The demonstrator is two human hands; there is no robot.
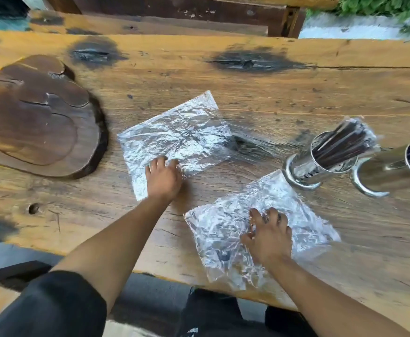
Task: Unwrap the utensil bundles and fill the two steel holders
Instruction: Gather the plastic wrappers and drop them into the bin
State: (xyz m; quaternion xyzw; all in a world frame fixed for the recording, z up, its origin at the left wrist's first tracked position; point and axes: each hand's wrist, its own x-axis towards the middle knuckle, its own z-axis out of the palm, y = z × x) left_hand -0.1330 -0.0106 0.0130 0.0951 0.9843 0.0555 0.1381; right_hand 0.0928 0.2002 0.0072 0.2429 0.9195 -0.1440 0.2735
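Observation:
Two crumpled foil sheets lie flat on the wooden table. My left hand (163, 177) rests on the near edge of the far foil sheet (177, 136), fingers curled into it. My right hand (268, 235) presses on the middle of the near foil sheet (303, 215), fingers spread. At the right stand two steel holders. The left steel holder (320, 164) contains several dark utensils with clear wrap at their tops. The right steel holder (393, 171) is cut off by the frame edge, with dark utensils inside.
A dark round wooden slab (36, 117) lies on the table at the left. The table's front edge (150, 271) runs just before my body. A wooden bench stands beyond the far edge, with plants at the top right.

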